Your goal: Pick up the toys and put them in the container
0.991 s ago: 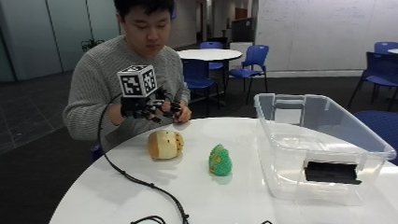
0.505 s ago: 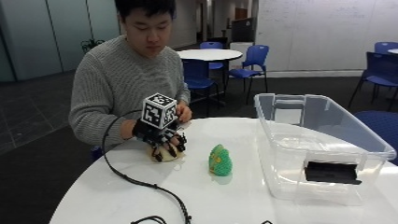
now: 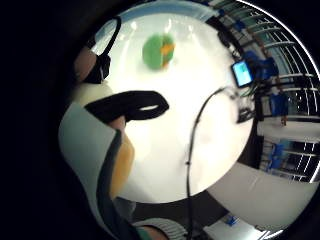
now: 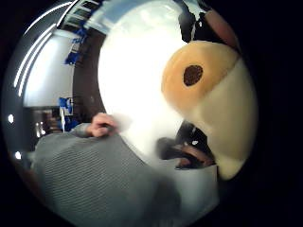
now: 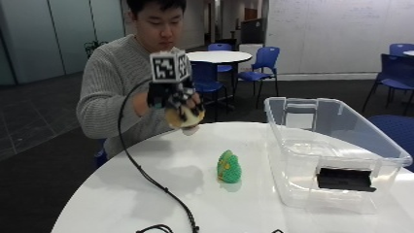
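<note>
My gloved right hand point(image 5: 173, 97) grips a cream and orange plush toy point(image 5: 186, 115) and holds it in the air above the white round table point(image 5: 162, 194), to the left of the container. That toy point(image 4: 213, 94) fills much of the thumb side palm view, with a dark eye spot showing; it also shows point(image 3: 95, 145) in the little finger side view. A green plush toy point(image 5: 228, 166) with orange marks stands on the table below, also seen as the green toy point(image 3: 158, 50). The clear plastic container point(image 5: 336, 145) stands at the right.
A black cable point(image 5: 146, 174) trails from my hand across the table toward its front edge. The person's bare left hand point(image 4: 100, 125) rests at the table's edge. Blue chairs point(image 5: 255, 63) and another round table stand behind.
My hand dropped onto the cream and orange toy, gripped it and lifted it off the table. The green toy has not moved.
</note>
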Available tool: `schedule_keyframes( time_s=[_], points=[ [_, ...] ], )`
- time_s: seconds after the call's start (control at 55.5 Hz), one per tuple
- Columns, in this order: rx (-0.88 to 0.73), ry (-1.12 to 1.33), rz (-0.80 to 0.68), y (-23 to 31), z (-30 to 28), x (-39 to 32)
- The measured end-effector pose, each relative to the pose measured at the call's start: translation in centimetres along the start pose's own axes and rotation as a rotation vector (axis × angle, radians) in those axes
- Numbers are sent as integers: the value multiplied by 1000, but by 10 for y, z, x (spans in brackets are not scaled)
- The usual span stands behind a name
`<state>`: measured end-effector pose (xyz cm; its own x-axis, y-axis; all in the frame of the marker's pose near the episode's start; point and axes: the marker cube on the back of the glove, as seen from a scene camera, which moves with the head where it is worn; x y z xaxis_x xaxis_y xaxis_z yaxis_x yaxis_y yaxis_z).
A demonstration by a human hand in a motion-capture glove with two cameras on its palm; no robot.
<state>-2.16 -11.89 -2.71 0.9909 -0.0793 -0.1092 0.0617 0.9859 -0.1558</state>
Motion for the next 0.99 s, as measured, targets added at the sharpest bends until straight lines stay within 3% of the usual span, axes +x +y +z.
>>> schedule_keyframes(
  time_s=[0.108,0.198,0.378,0.451,0.541,0.613,0.739,0.847,0.937,0.991],
  points=[
    [113,101,21,-40,-67,15],
    [165,113,-68,-73,-106,3],
    [137,70,-207,-134,-109,-15],
    [152,232,-217,-178,-98,-1],
    [176,198,-139,-244,-91,-9],
    [189,307,-109,-294,-78,0],
    [109,4,142,-385,-63,-28],
    [23,89,133,-415,-40,-32],
    [6,115,311,-431,-26,-28],
    [-25,116,215,-429,-14,-27]
  ],
)
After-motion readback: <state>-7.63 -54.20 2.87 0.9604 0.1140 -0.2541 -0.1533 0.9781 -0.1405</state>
